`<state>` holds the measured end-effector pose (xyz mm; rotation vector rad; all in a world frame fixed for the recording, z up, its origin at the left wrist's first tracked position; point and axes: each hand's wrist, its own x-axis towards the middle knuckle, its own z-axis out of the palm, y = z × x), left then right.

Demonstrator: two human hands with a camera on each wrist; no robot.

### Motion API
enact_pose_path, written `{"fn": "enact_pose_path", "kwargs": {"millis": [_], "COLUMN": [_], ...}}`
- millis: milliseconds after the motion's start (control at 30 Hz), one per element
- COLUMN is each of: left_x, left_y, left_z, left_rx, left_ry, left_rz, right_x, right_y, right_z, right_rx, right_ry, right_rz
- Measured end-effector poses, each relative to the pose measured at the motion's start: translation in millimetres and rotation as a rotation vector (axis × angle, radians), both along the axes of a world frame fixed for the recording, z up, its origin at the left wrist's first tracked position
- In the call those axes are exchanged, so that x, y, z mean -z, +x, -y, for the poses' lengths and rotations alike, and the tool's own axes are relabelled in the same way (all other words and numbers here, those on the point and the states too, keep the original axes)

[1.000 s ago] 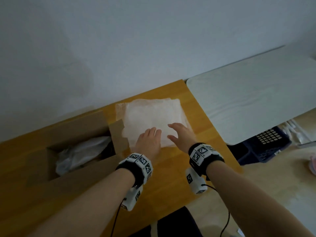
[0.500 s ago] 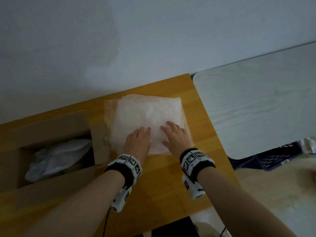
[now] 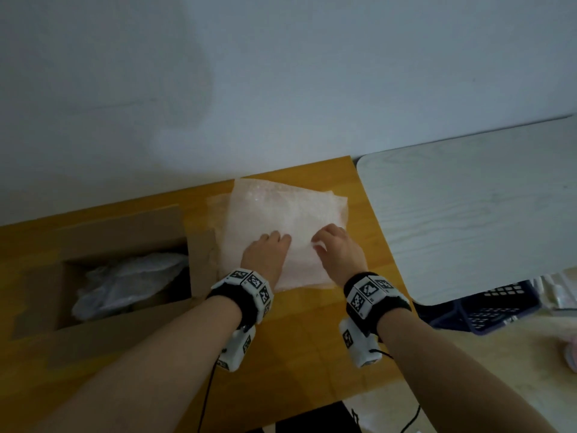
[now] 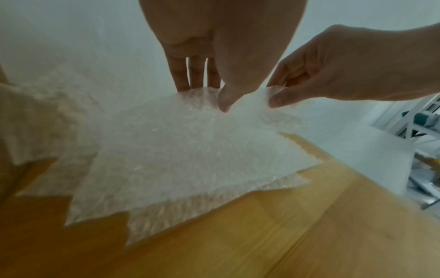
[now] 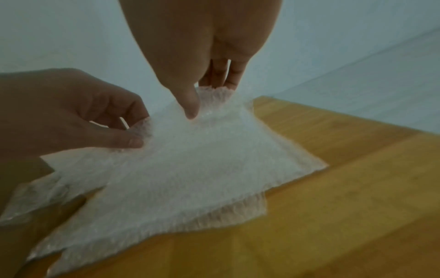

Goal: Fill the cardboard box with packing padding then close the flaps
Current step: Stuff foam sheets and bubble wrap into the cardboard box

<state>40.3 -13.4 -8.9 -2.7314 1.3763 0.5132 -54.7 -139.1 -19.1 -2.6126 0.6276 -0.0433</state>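
A stack of white bubble-wrap sheets [image 3: 281,214] lies on the wooden table [image 3: 296,339], just right of the open cardboard box [image 3: 93,239]. The box holds crumpled plastic padding [image 3: 131,279], and its flaps are folded outward. My left hand [image 3: 274,245] pinches the top sheet [image 4: 178,150] between thumb and fingers. My right hand [image 3: 321,242] pinches the same sheet [image 5: 190,159] close beside it. The pinched part is raised a little off the stack in both wrist views. Offset lower sheets show beneath.
A pale wall runs behind the table. A white tabletop [image 3: 468,214] adjoins the wooden table on the right, with a dark slatted basket [image 3: 487,307] on the floor below it. The box's right flap [image 3: 199,264] overlaps the stack's left edge.
Both hands went from lying flat on the stack to pinching its top sheet, fingers now curled. The head view has shifted, so box and stack sit differently in frame.
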Motion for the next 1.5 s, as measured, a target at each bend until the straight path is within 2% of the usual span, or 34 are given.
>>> {"fn": "enact_pose_path", "kwargs": {"millis": [200,433,633,767,867,967,1233,1500], "left_x": [-29.7,-41.5,-42.5,-57.9,-75.4,-95.2,-145.1,-150.9], "left_y": [4.8,-0.7,-0.5,5.2,8.2,12.2,29.6,66.7], "left_z": [2.6,-16.5,-29.7,-31.2,-23.4,-18.2,-34.6,-118.5], "left_rx": [0.067,0.159,0.170,0.157,0.133,0.069,0.044,-0.067], "left_ry": [-0.183,-0.118,-0.045,-0.034,-0.104,-0.261,-0.497,-0.567], "left_rz": [-0.010,0.043,0.033,0.059,0.052,0.027,0.077,0.104], "right_x": [-38.0,-49.2,-59.4,-79.0,-99.2,-121.6,-168.8,-170.8], "right_y": [-9.9,-25.2,-39.6,-43.3,-39.0,-31.8,-1.9,39.2], "right_z": [3.5,-18.7,-27.7,-23.6,-21.4,-21.7,-49.5,-112.7], "right_rx": [0.137,0.174,0.255,0.295,0.334,0.378,0.292,0.092], "right_ry": [-0.025,0.037,-0.011,-0.040,-0.067,-0.085,-0.133,-0.079], "right_rz": [0.004,-0.153,-0.057,0.043,0.116,0.198,0.362,0.293]}}
